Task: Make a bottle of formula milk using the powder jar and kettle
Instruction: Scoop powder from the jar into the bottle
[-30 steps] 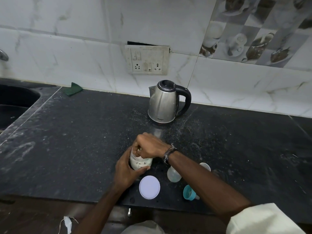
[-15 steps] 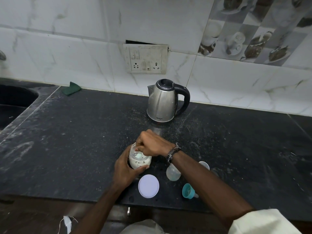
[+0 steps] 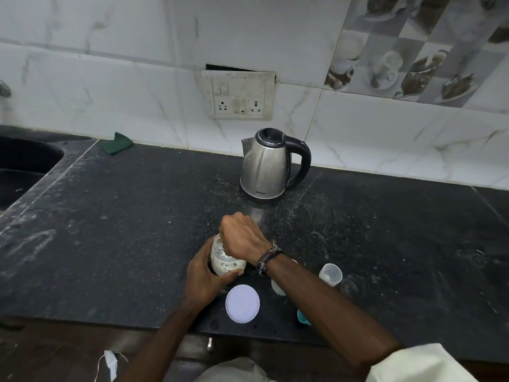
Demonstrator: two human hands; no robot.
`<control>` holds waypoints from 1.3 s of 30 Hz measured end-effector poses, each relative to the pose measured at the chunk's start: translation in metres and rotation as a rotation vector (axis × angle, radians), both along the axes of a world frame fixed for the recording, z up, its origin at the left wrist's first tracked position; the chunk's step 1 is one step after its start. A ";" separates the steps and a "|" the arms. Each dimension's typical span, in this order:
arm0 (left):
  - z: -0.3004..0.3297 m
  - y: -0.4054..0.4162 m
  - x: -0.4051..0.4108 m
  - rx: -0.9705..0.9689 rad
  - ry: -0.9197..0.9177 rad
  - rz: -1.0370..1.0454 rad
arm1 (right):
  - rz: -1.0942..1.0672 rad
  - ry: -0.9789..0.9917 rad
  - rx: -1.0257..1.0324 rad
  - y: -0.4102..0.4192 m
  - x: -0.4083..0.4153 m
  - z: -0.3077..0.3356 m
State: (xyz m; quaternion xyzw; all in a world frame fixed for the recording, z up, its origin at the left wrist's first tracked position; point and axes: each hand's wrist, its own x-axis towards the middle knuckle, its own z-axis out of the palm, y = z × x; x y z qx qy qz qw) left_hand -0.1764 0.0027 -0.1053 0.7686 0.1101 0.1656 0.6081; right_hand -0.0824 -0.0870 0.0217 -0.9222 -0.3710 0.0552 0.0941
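Powder jar [image 3: 227, 264] gripped by left hand [image 3: 205, 278] on bench [image 3: 110, 216]; right hand [image 3: 242, 238] fingers curled over its mouth, contents hidden.

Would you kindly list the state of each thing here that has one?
powder jar: open, upright, part full
white lid: off, flat on counter
kettle: lid shut, upright
left hand: grips the jar
right hand: fingers curled at the jar mouth
clear cap: lying loose on counter
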 end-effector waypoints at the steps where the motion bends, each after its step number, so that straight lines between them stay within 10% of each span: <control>1: -0.001 0.000 0.000 -0.002 0.005 0.002 | -0.011 0.022 0.008 0.001 0.000 -0.001; 39: 0.005 -0.003 -0.001 0.098 0.021 0.017 | -0.417 0.888 0.623 -0.065 0.028 0.023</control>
